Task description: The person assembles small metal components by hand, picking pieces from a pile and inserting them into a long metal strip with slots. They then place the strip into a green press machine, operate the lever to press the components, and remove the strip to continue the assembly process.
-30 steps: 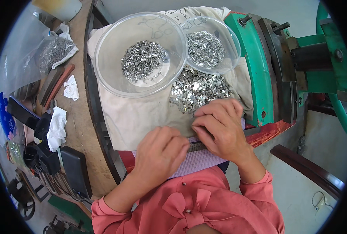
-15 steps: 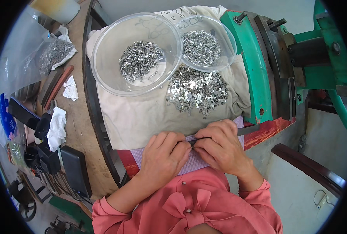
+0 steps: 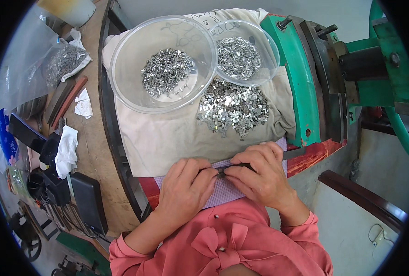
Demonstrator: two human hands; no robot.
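Observation:
My left hand (image 3: pixel 186 184) and my right hand (image 3: pixel 265 174) meet over a lilac checked cloth (image 3: pixel 220 194) at the near edge of the work surface. The fingers of both are closed in a pinch. Between the fingertips sits a small dark piece (image 3: pixel 221 174), its exact kind too small to make out. Dark material also shows under my right fingers, mostly hidden. Beyond the hands, a loose heap of small shiny metal pieces (image 3: pixel 234 108) lies on a beige cloth (image 3: pixel 154 145).
A large clear tub (image 3: pixel 117 87) with small metal parts and a smaller clear bowl (image 3: pixel 273 60) with thin metal pins stand behind the heap. Green machinery (image 3: pixel 301 110) rises at right. On the left, a wooden table (image 3: pixel 94 152) carries tissues, a plastic bag and tools.
The fingertips have parted slightly, exposing the small dark piece between them. A dark strip that stuck out to the right of my right hand no longer shows there.

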